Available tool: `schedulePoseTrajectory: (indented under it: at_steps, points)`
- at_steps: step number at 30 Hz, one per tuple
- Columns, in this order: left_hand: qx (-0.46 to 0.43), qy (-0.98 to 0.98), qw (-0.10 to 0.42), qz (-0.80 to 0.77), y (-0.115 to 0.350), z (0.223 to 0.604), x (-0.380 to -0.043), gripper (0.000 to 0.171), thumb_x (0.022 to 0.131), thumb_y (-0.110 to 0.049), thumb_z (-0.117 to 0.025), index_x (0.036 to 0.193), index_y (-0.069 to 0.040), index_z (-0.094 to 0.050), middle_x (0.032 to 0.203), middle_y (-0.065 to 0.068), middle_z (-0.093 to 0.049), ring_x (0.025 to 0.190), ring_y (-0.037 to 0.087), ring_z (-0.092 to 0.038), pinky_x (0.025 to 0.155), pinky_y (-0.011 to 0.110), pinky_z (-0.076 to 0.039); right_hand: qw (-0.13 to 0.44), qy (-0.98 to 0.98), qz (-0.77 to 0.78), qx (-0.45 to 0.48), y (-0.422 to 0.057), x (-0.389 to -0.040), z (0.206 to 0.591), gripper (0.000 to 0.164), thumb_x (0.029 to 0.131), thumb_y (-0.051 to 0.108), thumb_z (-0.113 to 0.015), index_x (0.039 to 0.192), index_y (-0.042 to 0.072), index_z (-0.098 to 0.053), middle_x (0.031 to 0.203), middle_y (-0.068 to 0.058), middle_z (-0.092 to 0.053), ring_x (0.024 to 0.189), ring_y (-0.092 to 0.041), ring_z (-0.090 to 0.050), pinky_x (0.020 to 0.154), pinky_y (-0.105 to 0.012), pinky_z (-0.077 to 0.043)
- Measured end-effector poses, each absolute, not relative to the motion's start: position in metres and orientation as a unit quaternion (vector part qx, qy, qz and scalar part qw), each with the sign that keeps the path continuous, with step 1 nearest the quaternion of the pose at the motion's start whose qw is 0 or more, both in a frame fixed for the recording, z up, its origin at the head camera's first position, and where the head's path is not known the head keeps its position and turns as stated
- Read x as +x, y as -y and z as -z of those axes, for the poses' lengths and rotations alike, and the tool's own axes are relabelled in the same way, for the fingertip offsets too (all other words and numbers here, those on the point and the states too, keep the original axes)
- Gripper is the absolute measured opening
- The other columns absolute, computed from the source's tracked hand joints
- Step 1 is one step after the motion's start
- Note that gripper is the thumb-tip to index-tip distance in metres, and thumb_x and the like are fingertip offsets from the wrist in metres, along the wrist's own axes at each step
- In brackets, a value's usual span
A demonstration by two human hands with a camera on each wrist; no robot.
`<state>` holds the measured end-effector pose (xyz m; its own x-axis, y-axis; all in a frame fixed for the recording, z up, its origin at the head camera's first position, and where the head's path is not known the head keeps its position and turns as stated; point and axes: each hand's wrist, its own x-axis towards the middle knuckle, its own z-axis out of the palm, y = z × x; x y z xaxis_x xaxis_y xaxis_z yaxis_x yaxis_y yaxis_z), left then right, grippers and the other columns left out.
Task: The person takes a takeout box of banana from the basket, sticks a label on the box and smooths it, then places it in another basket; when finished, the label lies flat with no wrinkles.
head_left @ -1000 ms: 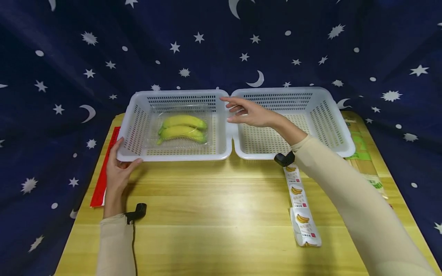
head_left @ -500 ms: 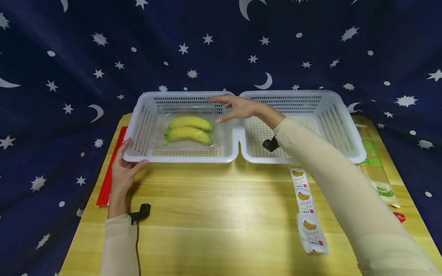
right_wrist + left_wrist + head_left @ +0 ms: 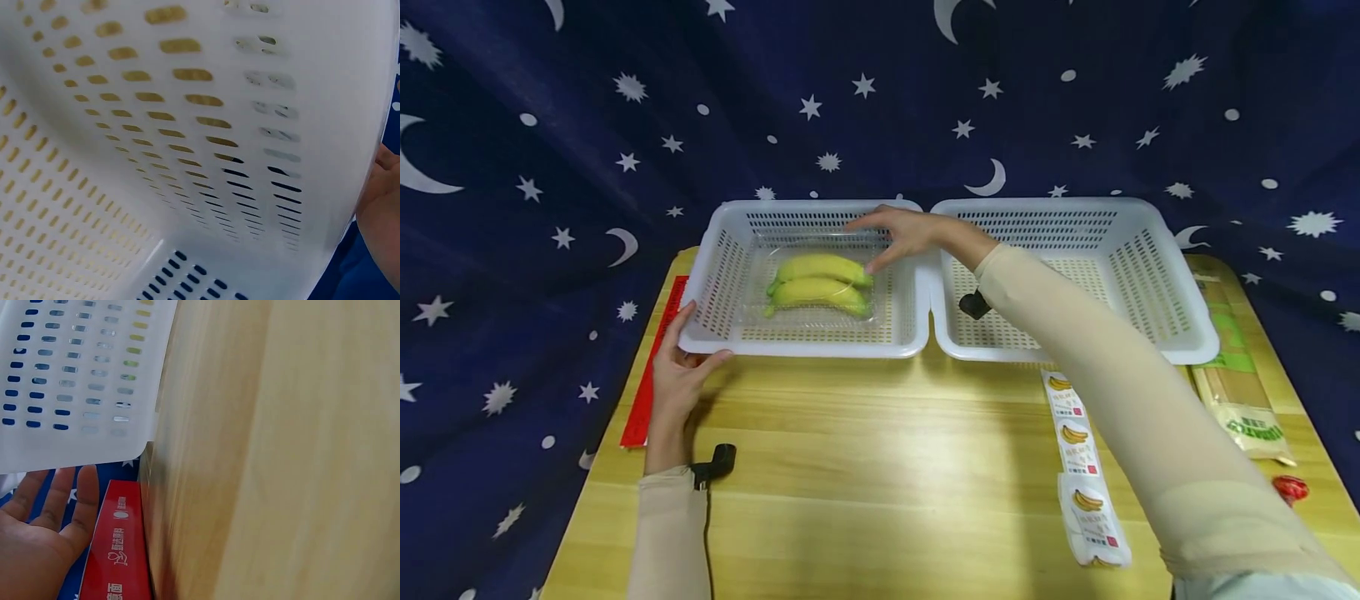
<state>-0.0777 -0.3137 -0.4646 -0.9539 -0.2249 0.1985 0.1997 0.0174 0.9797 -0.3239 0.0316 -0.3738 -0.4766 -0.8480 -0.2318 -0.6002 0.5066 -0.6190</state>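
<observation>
A clear plastic clamshell box (image 3: 758, 260) holding two yellow-green bananas (image 3: 817, 291) lies inside the left white slotted basket (image 3: 820, 347). My right hand (image 3: 907, 231) reaches over that basket's right end, thumb and fingers spread at the box's right edge. In the right wrist view this hand (image 3: 382, 209) shows only partly, behind a basket wall. My left hand (image 3: 677, 385) rests at the same basket's front left corner, thumb at the front rim, fingers along the left side. Seen from the left wrist, its extended fingers (image 3: 84, 506) lie at the basket wall.
A second white basket (image 3: 1172, 267) stands against the first, on its right. Before it lies a strip of banana-printed stickers (image 3: 1081, 454). At the right are a brown-and-green packet (image 3: 1236, 387) and a small red item (image 3: 1290, 488). A red package (image 3: 647, 396) lies left.
My right hand has moved left from above the gap between the baskets to the box's right end. My left hand stays at the basket corner. The head view has shifted slightly.
</observation>
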Motion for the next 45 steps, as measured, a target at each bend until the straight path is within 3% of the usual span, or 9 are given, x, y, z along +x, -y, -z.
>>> schedulePoseTrajectory:
  at_steps: [7, 11, 15, 27, 34, 36, 38, 41, 45]
  points:
    - [0.028, 0.702, 0.144, 0.697, 0.313, 0.464, -0.076, 0.092, 0.073, 0.026, -0.068, 0.151, -0.012, -0.038, 0.149, 0.019, -0.037, 0.121, 0.019, -0.051, 0.091, 0.015, -0.052, 0.275, -0.825, 0.192, -0.456, -0.025, -0.328, 0.377, 0.090, 0.076, 0.045, -0.082, 0.152, 0.027, -0.037, 0.158, -0.011, -0.027, 0.145, -0.030, -0.025, 0.119, -0.052, -0.023]
    - [0.029, 0.698, 0.142, 0.702, 0.314, 0.464, -0.077, 0.091, 0.073, 0.028, -0.066, 0.150, -0.011, -0.038, 0.149, 0.018, -0.038, 0.121, 0.021, -0.051, 0.090, 0.016, -0.053, 0.287, -0.823, 0.187, -0.453, -0.022, -0.327, 0.376, 0.090, 0.075, 0.046, -0.083, 0.151, 0.030, -0.038, 0.161, -0.013, -0.020, 0.150, -0.033, -0.012, 0.122, -0.054, -0.014]
    - [0.028, 0.697, 0.139, 0.703, 0.314, 0.463, -0.078, 0.090, 0.073, 0.028, -0.065, 0.150, -0.010, -0.038, 0.148, 0.016, -0.038, 0.120, 0.022, -0.051, 0.089, 0.017, -0.054, 0.309, -0.823, 0.189, -0.438, -0.020, -0.327, 0.375, 0.090, 0.075, 0.047, -0.082, 0.151, 0.035, -0.036, 0.164, -0.008, -0.016, 0.152, -0.032, 0.000, 0.122, -0.056, -0.006]
    - [0.024, 0.696, 0.142, 0.704, 0.314, 0.463, -0.079, 0.087, 0.074, 0.028, -0.065, 0.148, -0.009, -0.041, 0.149, 0.016, -0.039, 0.121, 0.023, -0.052, 0.089, 0.018, -0.054, 0.352, -0.780, 0.251, -0.452, -0.014, -0.328, 0.379, 0.080, 0.087, 0.030, -0.075, 0.154, 0.027, -0.032, 0.162, 0.004, -0.024, 0.150, -0.021, -0.018, 0.123, -0.048, -0.016]
    - [0.032, 0.702, 0.142, 0.697, 0.314, 0.463, -0.078, 0.086, 0.074, 0.026, -0.067, 0.148, -0.010, -0.042, 0.149, 0.014, -0.039, 0.123, 0.023, -0.050, 0.091, 0.017, -0.053, 0.344, -0.791, 0.250, -0.441, -0.014, -0.327, 0.383, 0.076, 0.088, 0.032, -0.072, 0.153, 0.032, -0.032, 0.163, 0.006, -0.019, 0.151, -0.029, 0.001, 0.120, -0.060, 0.001]
    - [0.034, 0.703, 0.141, 0.696, 0.314, 0.463, -0.078, 0.086, 0.074, 0.026, -0.067, 0.148, -0.010, -0.041, 0.149, 0.013, -0.039, 0.123, 0.023, -0.050, 0.091, 0.017, -0.053, 0.349, -0.782, 0.272, -0.440, -0.014, -0.327, 0.383, 0.074, 0.089, 0.024, -0.071, 0.153, 0.028, -0.034, 0.163, 0.004, -0.022, 0.141, -0.033, -0.025, 0.119, -0.059, -0.015]
    - [0.035, 0.704, 0.140, 0.695, 0.314, 0.463, -0.078, 0.086, 0.074, 0.025, -0.067, 0.148, -0.011, -0.042, 0.149, 0.012, -0.039, 0.124, 0.023, -0.049, 0.091, 0.016, -0.052, 0.358, -0.768, 0.305, -0.435, -0.015, -0.327, 0.383, 0.071, 0.089, 0.014, -0.068, 0.152, 0.024, -0.037, 0.160, 0.002, -0.028, 0.114, -0.029, -0.049, 0.110, -0.053, -0.035]
    - [0.038, 0.706, 0.139, 0.693, 0.314, 0.464, -0.079, 0.085, 0.075, 0.024, -0.067, 0.148, -0.011, -0.042, 0.150, 0.011, -0.039, 0.125, 0.023, -0.049, 0.092, 0.016, -0.052, 0.382, -0.741, 0.354, -0.424, -0.017, -0.327, 0.383, 0.067, 0.090, 0.001, -0.062, 0.151, 0.018, -0.039, 0.159, -0.001, -0.030, 0.076, -0.022, -0.056, 0.086, -0.044, -0.055]
    - [0.036, 0.706, 0.141, 0.693, 0.314, 0.464, -0.079, 0.085, 0.075, 0.025, -0.067, 0.148, -0.011, -0.042, 0.150, 0.011, -0.039, 0.126, 0.023, -0.048, 0.093, 0.016, -0.051, 0.404, -0.728, 0.390, -0.394, -0.019, -0.326, 0.383, 0.066, 0.092, -0.002, -0.058, 0.151, 0.021, -0.039, 0.161, -0.003, -0.019, 0.086, -0.024, -0.065, 0.084, -0.043, -0.058]
